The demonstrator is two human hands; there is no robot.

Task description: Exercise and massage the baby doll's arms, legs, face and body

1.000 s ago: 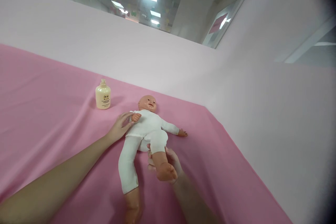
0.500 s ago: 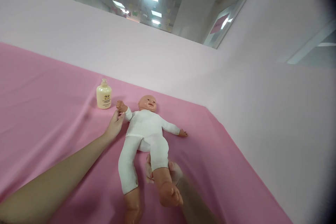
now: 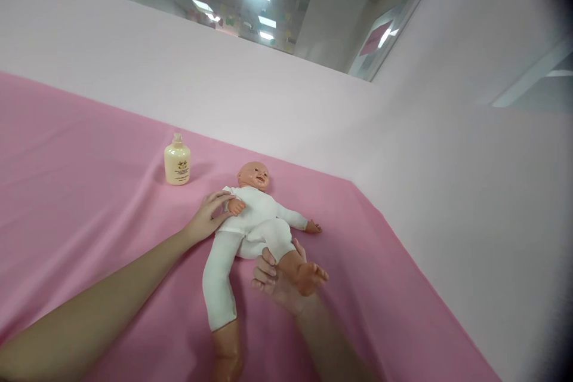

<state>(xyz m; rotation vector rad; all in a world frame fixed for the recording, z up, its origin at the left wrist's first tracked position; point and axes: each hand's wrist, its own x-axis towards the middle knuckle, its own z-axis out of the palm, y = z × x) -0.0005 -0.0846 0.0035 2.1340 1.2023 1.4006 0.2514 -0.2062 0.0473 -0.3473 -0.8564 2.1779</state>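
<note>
A baby doll (image 3: 250, 218) in a white suit lies on its back on the pink sheet (image 3: 89, 203), head toward the wall. My left hand (image 3: 206, 218) holds the doll's near arm folded across its chest. My right hand (image 3: 274, 279) grips the doll's bent leg from below, with the knee pushed up toward the belly and the bare foot (image 3: 310, 277) raised. The doll's other leg lies straight toward me.
A cream lotion bottle (image 3: 177, 160) stands upright on the sheet to the left of the doll's head. A pale pink wall runs behind and along the right side of the sheet.
The doll's arm went from stretched out toward the bottle to folded onto its chest. Its leg, stretched toward me half a second ago, is bent up at the knee again.
</note>
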